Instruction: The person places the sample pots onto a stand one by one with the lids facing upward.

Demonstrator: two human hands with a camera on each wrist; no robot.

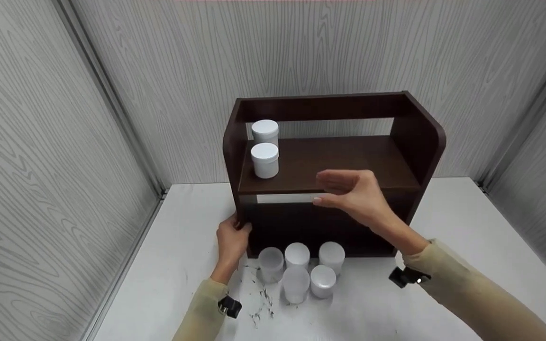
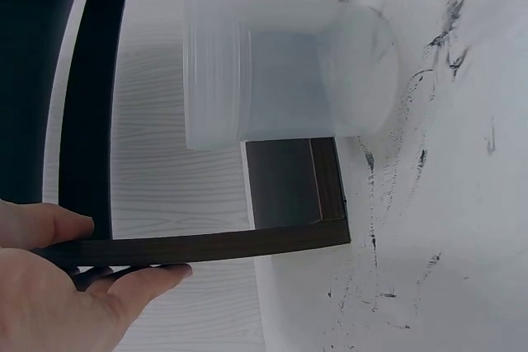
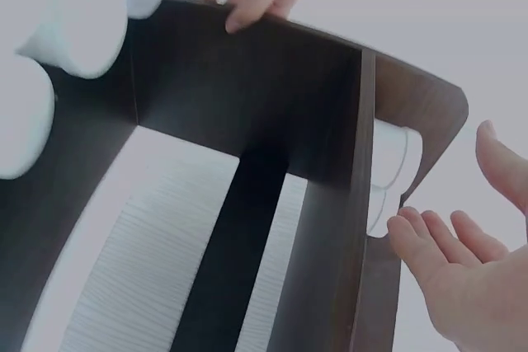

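Observation:
A dark brown two-tier shelf [image 1: 334,163] stands on the white table. My left hand [image 1: 232,239] grips the front edge of its left side panel, thumb on one face and fingers on the other, as the left wrist view shows. My right hand [image 1: 360,196] hangs in front of the upper board, thumb and fingers apart, holding nothing. Two white lidded jars, a front jar [image 1: 265,161] and a rear jar [image 1: 265,130], sit at the left end of the upper board. Several more jars [image 1: 323,282] are grouped on the table before the lower tier; a translucent one [image 2: 289,72] shows large in the left wrist view.
Dark scuff marks [image 1: 264,298] streak the table left of the grouped jars. Grey wood-grain panels [image 1: 197,47] enclose the table at the back and both sides. The lower tier has a dark back rail [image 3: 231,237] with gaps around it.

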